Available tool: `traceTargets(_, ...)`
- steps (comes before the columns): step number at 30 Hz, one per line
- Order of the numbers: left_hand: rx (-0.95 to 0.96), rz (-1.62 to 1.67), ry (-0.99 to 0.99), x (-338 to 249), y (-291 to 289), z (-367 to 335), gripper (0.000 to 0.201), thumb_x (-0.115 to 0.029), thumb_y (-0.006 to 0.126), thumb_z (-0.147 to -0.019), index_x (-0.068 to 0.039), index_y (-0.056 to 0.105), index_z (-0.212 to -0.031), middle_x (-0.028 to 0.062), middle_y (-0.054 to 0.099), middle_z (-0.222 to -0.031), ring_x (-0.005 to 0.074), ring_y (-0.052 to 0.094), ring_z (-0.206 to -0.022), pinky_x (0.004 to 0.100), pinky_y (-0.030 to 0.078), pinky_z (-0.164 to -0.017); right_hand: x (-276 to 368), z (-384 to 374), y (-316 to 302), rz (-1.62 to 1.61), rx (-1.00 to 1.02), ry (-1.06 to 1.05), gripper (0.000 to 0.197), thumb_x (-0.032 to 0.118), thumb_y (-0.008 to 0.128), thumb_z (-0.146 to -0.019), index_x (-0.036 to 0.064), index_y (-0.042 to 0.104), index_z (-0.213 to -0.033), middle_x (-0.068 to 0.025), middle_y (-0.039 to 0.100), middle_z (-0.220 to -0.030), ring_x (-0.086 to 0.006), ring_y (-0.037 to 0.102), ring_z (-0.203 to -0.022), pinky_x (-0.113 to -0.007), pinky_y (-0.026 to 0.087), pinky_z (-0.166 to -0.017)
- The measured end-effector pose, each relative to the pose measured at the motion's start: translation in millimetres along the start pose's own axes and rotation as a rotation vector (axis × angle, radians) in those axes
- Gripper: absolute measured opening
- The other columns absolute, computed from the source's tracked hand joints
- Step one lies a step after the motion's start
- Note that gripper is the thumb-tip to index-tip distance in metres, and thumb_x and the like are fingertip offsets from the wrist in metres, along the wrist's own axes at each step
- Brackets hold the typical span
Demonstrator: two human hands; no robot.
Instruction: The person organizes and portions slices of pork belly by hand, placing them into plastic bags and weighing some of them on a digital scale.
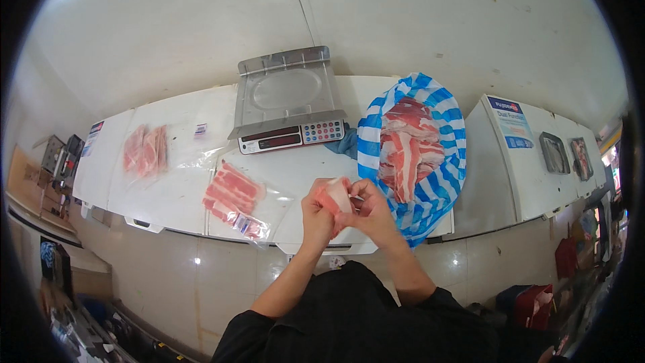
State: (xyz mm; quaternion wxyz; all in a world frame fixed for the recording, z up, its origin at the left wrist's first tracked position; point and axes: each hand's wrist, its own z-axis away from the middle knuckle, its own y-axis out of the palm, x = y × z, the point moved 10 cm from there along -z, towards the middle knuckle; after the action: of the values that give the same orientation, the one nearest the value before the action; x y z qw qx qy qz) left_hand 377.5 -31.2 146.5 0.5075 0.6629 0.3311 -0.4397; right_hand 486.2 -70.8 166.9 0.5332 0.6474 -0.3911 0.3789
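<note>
Between my two hands, over the near edge of the white freezer top, is a folded slice of raw pork belly. My left hand is closed round its left side. My right hand pinches its right side with thumb and fingers. Just right of my hands, a blue-and-white striped plastic bag lies spread wide, with a heap of sliced pork belly inside. To the left lies a clear plastic bag with flat pork belly slices and a small label.
Behind my hands stands a digital weighing scale with a steel platform, a blue cloth beside it. Another clear pack of meat slices lies farther left. At right, a second white freezer carries a metal tray and a packed tray.
</note>
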Motion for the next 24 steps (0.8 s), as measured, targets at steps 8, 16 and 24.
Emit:
traceTargets(8,-0.082,-0.038,-0.035,-1,-27,-4,0.018,-0.016,0.065,-0.105,-0.001,0.070,-0.115,0.0068,0.070,-0.104,0.0180,0.068,-0.098,0.0324,0.055,-0.086,-4,10,-13,-0.345,0.082,0.223,0.041,0.006,0.092,-0.082,0.0101,0.055,-0.099,0.0051,0.058,-0.086,-0.0045,0.059,-0.083,-0.022,0.049,-0.076)
traceTargets(16,-0.174,0.464,-0.260,52,-105,-23,0.045,-0.041,0.063,-0.107,-0.013,0.050,-0.140,0.0100,0.058,-0.146,0.0412,0.057,-0.137,0.0620,0.051,-0.109,70,39,-33,0.164,-0.085,-0.154,0.029,0.003,0.095,-0.076,0.0040,0.072,-0.093,0.0037,0.064,-0.079,-0.0038,0.053,-0.071,-0.028,0.053,-0.088)
traceTargets(24,-0.085,0.408,-0.283,-21,-122,-32,0.050,-0.034,0.050,-0.112,-0.008,0.040,-0.153,0.0206,0.052,-0.154,0.0466,0.059,-0.133,0.0615,0.050,-0.110,86,47,-5,0.329,0.160,-0.114,0.044,-0.002,0.087,-0.082,-0.0004,0.074,-0.125,-0.0129,0.077,-0.114,-0.0117,0.069,-0.098,-0.028,0.055,-0.092)
